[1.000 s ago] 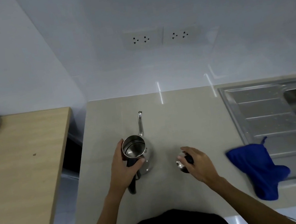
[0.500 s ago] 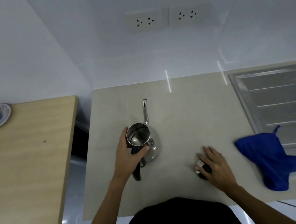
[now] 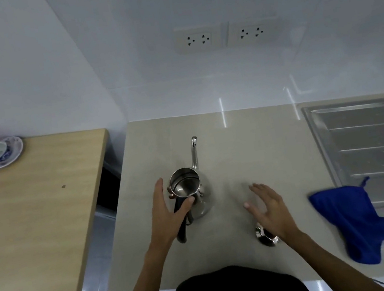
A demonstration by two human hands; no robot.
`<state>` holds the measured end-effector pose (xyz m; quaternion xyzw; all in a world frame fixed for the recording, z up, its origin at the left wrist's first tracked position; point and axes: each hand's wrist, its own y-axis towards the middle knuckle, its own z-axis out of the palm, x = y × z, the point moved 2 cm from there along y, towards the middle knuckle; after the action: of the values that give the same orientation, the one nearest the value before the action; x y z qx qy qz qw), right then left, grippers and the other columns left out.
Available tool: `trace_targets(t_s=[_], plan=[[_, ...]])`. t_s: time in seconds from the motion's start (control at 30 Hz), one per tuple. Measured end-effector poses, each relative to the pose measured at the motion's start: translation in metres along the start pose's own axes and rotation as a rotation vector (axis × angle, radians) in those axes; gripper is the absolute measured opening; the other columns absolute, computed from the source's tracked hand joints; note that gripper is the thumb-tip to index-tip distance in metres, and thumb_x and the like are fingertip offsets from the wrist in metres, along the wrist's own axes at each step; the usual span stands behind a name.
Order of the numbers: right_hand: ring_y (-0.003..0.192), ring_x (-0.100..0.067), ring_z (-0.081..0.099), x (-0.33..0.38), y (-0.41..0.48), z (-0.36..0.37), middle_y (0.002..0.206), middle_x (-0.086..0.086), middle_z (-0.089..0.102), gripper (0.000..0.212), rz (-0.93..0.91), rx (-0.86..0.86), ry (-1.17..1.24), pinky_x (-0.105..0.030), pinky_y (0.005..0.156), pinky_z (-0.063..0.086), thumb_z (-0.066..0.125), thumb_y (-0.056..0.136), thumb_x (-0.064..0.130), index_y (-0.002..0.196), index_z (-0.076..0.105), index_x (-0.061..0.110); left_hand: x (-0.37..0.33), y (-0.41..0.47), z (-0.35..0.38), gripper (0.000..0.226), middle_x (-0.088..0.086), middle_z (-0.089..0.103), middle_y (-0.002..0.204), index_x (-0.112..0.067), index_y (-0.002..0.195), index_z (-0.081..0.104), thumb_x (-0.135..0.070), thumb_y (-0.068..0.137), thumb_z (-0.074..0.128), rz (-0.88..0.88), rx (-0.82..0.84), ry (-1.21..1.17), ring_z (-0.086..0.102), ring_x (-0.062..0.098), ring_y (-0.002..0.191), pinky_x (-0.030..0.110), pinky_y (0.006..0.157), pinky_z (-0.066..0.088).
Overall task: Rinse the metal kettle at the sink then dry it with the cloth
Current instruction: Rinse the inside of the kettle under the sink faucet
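My only camera rides on my head, tilted forward and down, close over the desk [image 3: 236,143]; wall sockets [image 3: 226,35] at 12 o'clock, sink [image 3: 361,143] at 3.

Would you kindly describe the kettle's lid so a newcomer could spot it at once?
Start at the beige counter left of the sink. Near its front edge, between kettle and blue cloth, lies the lid: small, shiny, with a black knob.

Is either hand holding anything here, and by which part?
The left hand holds the metal kettle by its black handle; the right hand is open, holding nothing.
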<state>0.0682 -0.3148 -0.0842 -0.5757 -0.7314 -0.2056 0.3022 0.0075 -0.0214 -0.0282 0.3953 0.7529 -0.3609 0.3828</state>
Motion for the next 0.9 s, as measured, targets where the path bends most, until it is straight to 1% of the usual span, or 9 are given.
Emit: trace_targets(t_s=[0.13,0.2,0.27,0.37,0.43,0.5,0.6,0.73,0.9], plan=[[0.137,-0.008,0.038,0.059,0.041,-0.002,0.151,0.008,0.044,0.087,-0.086,0.196,0.104,-0.030,0.116,0.031,0.064,0.078,0.068,0.149,0.038,0.025,0.009,-0.016,0.001,0.075,-0.002,0.055,0.132,-0.019,0.134,0.051,-0.066,0.077,0.062,-0.058,-0.201,-0.106,0.055,0.018,0.121,0.036,0.104,0.048],[0.142,-0.009,0.031,0.084,0.057,0.001,0.158,0.008,0.033,0.100,-0.114,0.322,0.102,-0.031,0.119,0.026,0.072,0.073,0.066,0.154,0.025,0.030,0.009,-0.023,0.004,0.055,0.002,0.062,0.111,-0.014,0.113,0.057,-0.062,0.084,0.061,-0.079,-0.273,-0.145,0.063,0.020,0.104,0.027,0.086,0.055],[0.147,-0.011,0.025,0.103,0.070,0.006,0.162,0.005,0.026,0.110,-0.159,0.420,0.090,-0.028,0.119,0.021,0.079,0.070,0.059,0.156,0.018,0.029,0.006,-0.026,0.006,0.040,0.005,0.065,0.090,-0.006,0.097,0.060,-0.045,0.096,0.061,-0.117,-0.291,-0.180,0.066,0.013,0.082,0.014,0.064,0.051],[0.147,-0.013,0.024,0.120,0.085,0.016,0.162,0.004,0.023,0.118,-0.221,0.518,0.067,-0.028,0.120,0.023,0.086,0.067,0.045,0.156,0.012,0.028,0.007,-0.026,0.013,0.055,0.011,0.055,0.067,0.008,0.078,0.054,-0.043,0.099,0.055,-0.180,-0.228,-0.231,0.048,0.006,0.049,0.012,0.042,0.038],[0.147,-0.013,0.025,0.125,0.091,0.021,0.163,0.003,0.022,0.122,-0.241,0.577,0.048,-0.026,0.118,0.023,0.088,0.064,0.037,0.156,0.009,0.028,0.009,-0.028,0.017,0.075,0.013,0.046,0.060,0.006,0.067,0.049,-0.064,0.093,0.051,-0.182,-0.188,-0.259,0.042,0.013,0.048,0.021,0.044,0.036],[0.146,-0.013,0.027,0.131,0.096,0.024,0.162,0.001,0.022,0.123,-0.267,0.629,0.027,-0.023,0.116,0.024,0.089,0.062,0.028,0.156,0.011,0.025,0.012,-0.027,0.020,0.088,0.014,0.050,0.054,0.010,0.066,0.051,-0.076,0.088,0.045,-0.200,-0.154,-0.287,0.046,0.018,0.045,0.029,0.045,0.037],[0.132,-0.011,0.044,0.140,0.100,0.025,0.153,0.001,0.037,0.118,-0.281,0.662,0.038,-0.026,0.112,0.036,0.090,0.058,0.020,0.153,0.021,0.022,0.010,-0.028,0.021,0.090,0.017,0.053,0.052,0.014,0.067,0.053,-0.074,0.086,0.045,-0.211,-0.159,-0.333,0.048,0.018,0.040,0.029,0.042,0.038],[0.117,-0.009,0.054,0.143,0.096,0.021,0.139,0.004,0.053,0.109,-0.285,0.603,0.061,-0.026,0.103,0.043,0.090,0.055,0.022,0.147,0.032,0.024,0.009,-0.027,0.027,0.083,0.026,0.051,0.052,0.002,0.053,0.051,-0.072,0.090,0.046,-0.183,-0.191,-0.360,0.044,0.020,0.046,0.030,0.047,0.033],[0.105,-0.020,0.059,0.140,0.073,-0.010,0.121,-0.010,0.064,0.101,-0.260,0.475,0.148,-0.031,0.094,0.048,0.091,0.054,0.023,0.141,0.039,0.026,0.002,-0.028,0.033,0.093,0.012,0.038,0.052,0.007,0.056,0.038,-0.083,0.080,0.046,-0.098,-0.206,-0.315,0.036,0.020,0.053,0.036,0.055,0.030]])
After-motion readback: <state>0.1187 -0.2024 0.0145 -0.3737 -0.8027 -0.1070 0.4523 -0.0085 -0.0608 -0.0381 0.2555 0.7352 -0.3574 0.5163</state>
